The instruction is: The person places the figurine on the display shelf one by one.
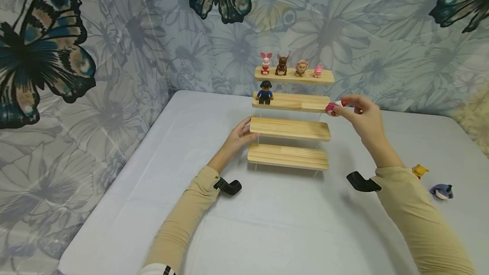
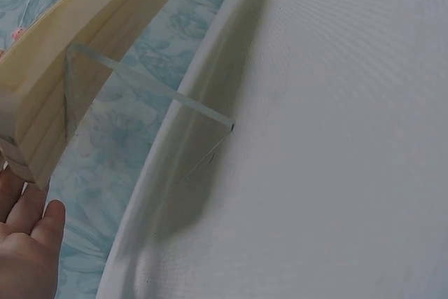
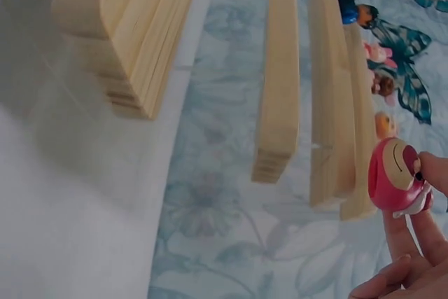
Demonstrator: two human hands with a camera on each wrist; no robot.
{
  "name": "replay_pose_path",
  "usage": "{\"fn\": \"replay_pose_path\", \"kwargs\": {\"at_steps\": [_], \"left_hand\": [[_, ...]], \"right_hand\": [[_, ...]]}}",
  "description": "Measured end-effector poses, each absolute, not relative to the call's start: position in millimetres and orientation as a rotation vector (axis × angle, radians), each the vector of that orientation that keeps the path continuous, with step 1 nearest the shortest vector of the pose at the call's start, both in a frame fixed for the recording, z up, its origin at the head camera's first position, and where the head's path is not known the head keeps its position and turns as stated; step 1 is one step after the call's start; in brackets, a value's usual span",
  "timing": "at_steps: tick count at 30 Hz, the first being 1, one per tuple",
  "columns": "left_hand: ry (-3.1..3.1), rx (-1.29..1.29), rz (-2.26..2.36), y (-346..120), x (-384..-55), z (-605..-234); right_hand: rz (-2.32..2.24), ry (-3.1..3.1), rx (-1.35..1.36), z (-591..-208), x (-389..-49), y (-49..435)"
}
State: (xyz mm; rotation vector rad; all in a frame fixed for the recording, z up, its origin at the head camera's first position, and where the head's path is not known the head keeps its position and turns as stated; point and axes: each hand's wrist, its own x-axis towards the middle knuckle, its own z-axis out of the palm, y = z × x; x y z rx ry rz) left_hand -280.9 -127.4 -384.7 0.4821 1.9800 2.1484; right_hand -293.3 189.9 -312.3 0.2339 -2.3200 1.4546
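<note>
A tiered wooden display stand (image 1: 290,129) has several pale boards on clear supports. My left hand (image 1: 237,136) holds the left end of its second board from the bottom, thumb in front and fingers behind. In the left wrist view, fingers (image 2: 26,215) lie by a board end. My right hand (image 1: 366,118) pinches a pink toy figurine (image 3: 392,173) with a cream muzzle, at the right end of the second board from the top. A figure in blue (image 1: 265,93) with black hair stands on that board's left end. Several small animal figurines (image 1: 282,65) line the top board.
A yellow figurine (image 1: 420,171) and a blue-grey figurine (image 1: 442,191) lie at the right, beside my right sleeve (image 1: 416,215). White cloth covers the table (image 1: 267,224). Behind the stand hangs a floral, butterfly-patterned backdrop (image 1: 229,50). Pale fluffy material (image 1: 473,113) sits at the far right.
</note>
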Motion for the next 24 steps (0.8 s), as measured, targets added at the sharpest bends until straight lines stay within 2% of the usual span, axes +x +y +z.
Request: {"fn": "replay_pose_path", "kwargs": {"at_steps": [11,24], "left_hand": [[1.974,0.466,2.167,-129,-281,-387],[1.963,0.492,2.202,-127,-296,-405]], "right_hand": [[1.288,-2.385,0.294,-298,-302,153],[1.381,-2.332,0.35,-285,-317,117]]}}
